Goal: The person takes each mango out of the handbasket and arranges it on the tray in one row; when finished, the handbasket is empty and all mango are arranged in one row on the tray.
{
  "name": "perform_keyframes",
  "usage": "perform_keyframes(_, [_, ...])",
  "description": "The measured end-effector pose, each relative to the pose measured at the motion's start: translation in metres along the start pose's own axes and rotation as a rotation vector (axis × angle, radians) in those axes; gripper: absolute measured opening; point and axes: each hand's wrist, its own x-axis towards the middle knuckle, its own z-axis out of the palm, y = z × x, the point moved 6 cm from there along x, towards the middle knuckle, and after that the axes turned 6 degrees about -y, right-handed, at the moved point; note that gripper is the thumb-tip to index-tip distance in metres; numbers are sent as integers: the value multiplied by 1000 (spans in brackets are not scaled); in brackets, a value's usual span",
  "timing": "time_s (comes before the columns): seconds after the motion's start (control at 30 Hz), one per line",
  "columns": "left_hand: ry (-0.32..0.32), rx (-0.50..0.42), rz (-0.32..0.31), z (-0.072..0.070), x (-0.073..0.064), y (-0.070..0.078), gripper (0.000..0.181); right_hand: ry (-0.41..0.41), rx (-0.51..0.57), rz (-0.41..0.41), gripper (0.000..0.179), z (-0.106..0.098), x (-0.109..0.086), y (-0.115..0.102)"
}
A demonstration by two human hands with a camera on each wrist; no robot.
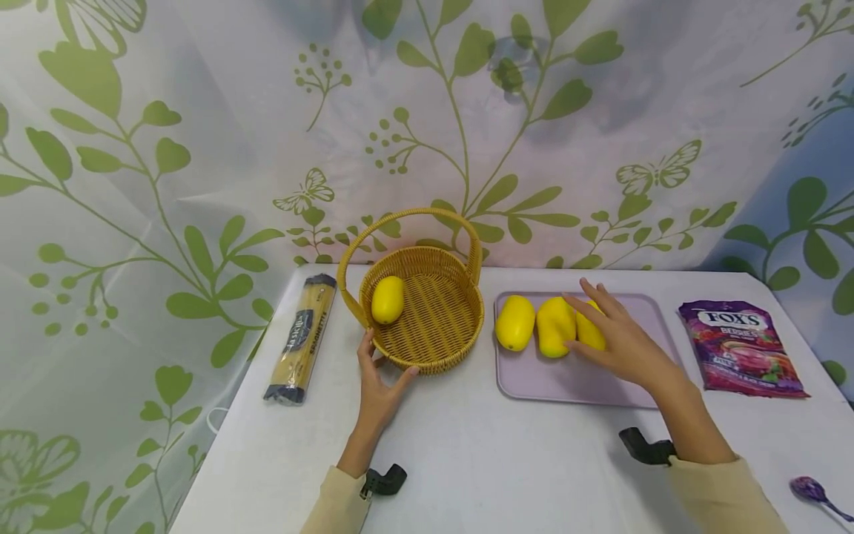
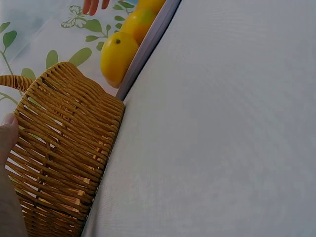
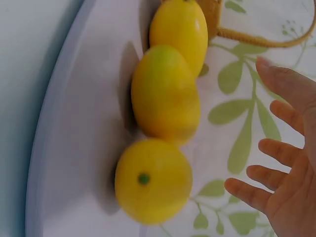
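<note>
A round wicker basket (image 1: pixel 437 315) with a tall handle stands at the table's middle, one yellow mango (image 1: pixel 388 300) lying in its left side. My left hand (image 1: pixel 380 386) touches the basket's near left side, thumb and fingers spread along its outer wall; the left wrist view shows the thumb (image 2: pixel 8 133) at the rim. A lilac tray (image 1: pixel 567 382) to the right bears a left mango (image 1: pixel 515 323), a middle mango (image 1: pixel 557 328) and a right mango (image 1: pixel 590 330). Over the right mango, partly covering it, my right hand (image 1: pixel 620 337) has its fingers spread, holding nothing.
Left of the basket lies a spaghetti packet (image 1: pixel 303 340). A purple Fox's candy bag (image 1: pixel 742 348) lies right of the tray, and a purple spoon (image 1: pixel 817 495) near the front right. A leaf-patterned curtain (image 1: pixel 220 133) hangs behind the white table (image 1: pixel 480 460).
</note>
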Motion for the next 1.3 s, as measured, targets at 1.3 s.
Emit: perform_keyframes(1.3, [3, 5, 32, -2, 3, 3, 93, -129, 131, -281, 50, 113, 108, -128])
